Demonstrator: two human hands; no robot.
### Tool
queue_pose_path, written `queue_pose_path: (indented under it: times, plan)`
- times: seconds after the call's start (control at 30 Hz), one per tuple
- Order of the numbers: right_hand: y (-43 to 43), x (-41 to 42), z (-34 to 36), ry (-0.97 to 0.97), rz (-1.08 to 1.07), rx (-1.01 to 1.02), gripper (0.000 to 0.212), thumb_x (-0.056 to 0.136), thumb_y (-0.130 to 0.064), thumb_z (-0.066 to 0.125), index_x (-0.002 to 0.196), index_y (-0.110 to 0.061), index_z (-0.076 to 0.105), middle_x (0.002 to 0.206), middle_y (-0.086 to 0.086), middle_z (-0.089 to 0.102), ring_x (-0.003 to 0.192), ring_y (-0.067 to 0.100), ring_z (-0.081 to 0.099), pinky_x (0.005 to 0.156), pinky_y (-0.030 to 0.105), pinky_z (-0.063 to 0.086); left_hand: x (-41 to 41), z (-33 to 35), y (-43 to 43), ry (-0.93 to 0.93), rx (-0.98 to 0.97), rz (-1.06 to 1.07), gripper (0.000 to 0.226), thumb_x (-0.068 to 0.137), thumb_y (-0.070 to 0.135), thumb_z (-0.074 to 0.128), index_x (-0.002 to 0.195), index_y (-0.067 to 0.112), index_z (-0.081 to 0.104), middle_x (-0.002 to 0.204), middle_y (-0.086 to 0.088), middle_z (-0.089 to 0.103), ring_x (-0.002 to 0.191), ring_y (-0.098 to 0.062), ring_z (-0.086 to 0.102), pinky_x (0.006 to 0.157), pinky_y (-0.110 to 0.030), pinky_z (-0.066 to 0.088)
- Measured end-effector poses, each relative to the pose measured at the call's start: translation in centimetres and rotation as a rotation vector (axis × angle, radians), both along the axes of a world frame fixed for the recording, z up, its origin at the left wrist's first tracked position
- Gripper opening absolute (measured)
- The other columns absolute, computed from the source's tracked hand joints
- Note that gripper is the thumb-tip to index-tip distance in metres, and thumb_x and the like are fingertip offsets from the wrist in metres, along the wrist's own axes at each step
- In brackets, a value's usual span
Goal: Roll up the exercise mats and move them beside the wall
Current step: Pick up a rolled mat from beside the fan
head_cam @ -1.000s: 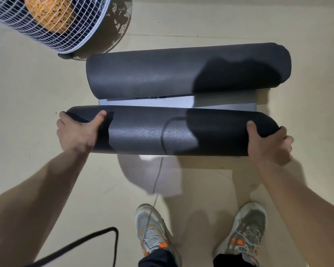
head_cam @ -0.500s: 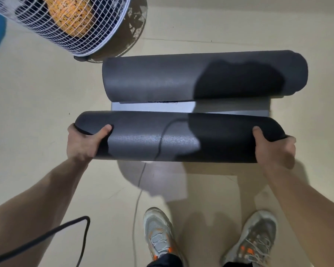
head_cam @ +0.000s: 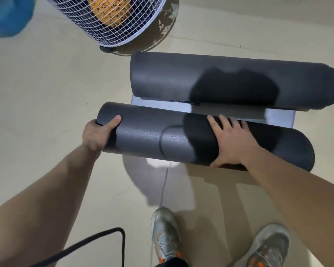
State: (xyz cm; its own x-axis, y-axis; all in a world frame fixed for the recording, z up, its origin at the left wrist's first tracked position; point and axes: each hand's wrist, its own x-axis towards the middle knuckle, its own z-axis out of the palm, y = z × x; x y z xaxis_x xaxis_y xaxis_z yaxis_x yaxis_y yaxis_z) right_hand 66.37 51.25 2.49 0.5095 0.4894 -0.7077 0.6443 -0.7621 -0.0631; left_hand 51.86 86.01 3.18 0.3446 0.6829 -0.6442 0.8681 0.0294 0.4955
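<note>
A person's left hand (head_cam: 98,134) grips the end of the nearer rolled dark-grey mat (head_cam: 152,138) on the floor (head_cam: 37,97), right hand (head_cam: 231,143) spread flat across its middle, beside a second rolled mat (head_cam: 162,78) with unreadable print.

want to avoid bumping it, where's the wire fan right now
In the head view the wire fan is at the top, left of centre, its base just beyond the left end of the far rolled mat.

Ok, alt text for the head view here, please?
Looking down, a person's left hand grips the end of a rolled dark mat while the right hand lies flat across it. A second rolled mat lies beyond, near a white wire fan.
</note>
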Motion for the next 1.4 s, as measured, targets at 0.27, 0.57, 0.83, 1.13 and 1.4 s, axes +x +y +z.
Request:
queue_pose_path:
  times: [0.27,0.57,0.83,1.13,1.4]
  plan:
    - [2.1,2.1,1.2,0.192,-0.121,0.030,0.145,0.044,-0.073,0.089,0.159,-0.035,0.010,0.148,-0.001,0.048,0.122,0.028,0.056,0.099,0.042,0.051,-3.9,-1.9,-6.3,-0.003,0.029,0.689,0.090,0.092,0.067,0.058,0.159,0.015,0.028,0.160,-0.011,0.036,0.139,-0.034,0.046,0.114,-0.045,0.038]
    - [2.0,-2.8,-4.1,0.673,-0.531,0.222,0.114,0.034,-0.053,0.102,0.134,-0.039,0.049,0.117,-0.021,0.069,0.109,0.007,0.066,0.105,0.041,0.050,-7.4,-10.3,-20.2,-0.047,-0.564,0.639,0.016,0.085,0.020,0.049,0.095,0.009,0.056,0.089,-0.011,0.059,0.076,-0.025,0.059,0.080,-0.038,0.051]
    - [2.4,-6.5,-2.2,0.568,-0.522,0.291,0.140,0.034,-0.061,0.098,0.151,-0.047,0.022,0.142,-0.011,0.052,0.124,0.016,0.058,0.108,0.049,0.049,-8.9,-6.4,-20.7,-0.214,-0.626,0.704,0.037,0.094,0.052,0.059,0.102,0.017,0.072,0.095,-0.003,0.076,0.087,-0.027,0.069,0.084,-0.039,0.057]
    - [4.6,-17.1,-1.5,-0.055,-0.312,0.239,0.145,0.049,-0.083,0.078,0.158,-0.026,0.001,0.152,0.016,0.035,0.134,0.041,0.046,0.106,0.058,0.045,-10.3,-4.3,-19.3,-0.278,-0.651,0.581,0.082,0.067,0.073,0.082,0.123,0.015,0.068,0.115,-0.002,0.079,0.104,-0.021,0.076,0.098,-0.043,0.059]
    - [4.1,-17.5,-2.0,-0.033,-0.309,0.216,0.134,0.061,-0.087,0.066,0.160,-0.028,-0.002,0.157,0.019,0.029,0.138,0.043,0.041,0.109,0.059,0.040,-5.9,-1.0,-5.2,-0.118,0.290,0.115,0.140,0.061,0.063,0.090,0.165,0.020,0.008,0.168,-0.007,0.022,0.154,-0.024,0.021,0.125,-0.037,0.020]
